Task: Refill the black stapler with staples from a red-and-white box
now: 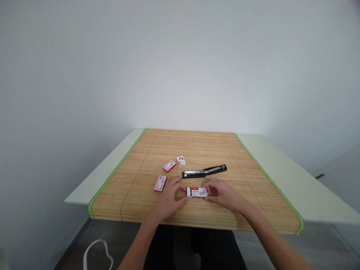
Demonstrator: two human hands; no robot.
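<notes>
A red-and-white staple box (198, 192) lies near the front of the bamboo mat, its inner tray partly slid out at the left end. My left hand (169, 198) has thumb and fingers curled round that left end. At the opposite end, my right hand (222, 193) pinches the box between thumb and fingers. Just beyond it lies a black stapler (195, 174), swung wide open with its metal magazine showing. Left of my left hand rests another red-and-white box (160, 183). Farther back are a similar flat box (169, 165) and a small white box (181, 161).
The bamboo mat (194, 144) with green edging covers the middle of a white table (270, 157). A plain wall (185, 75) rises behind the table's far edge. A white cable (97, 242) hangs at the lower left, near the floor.
</notes>
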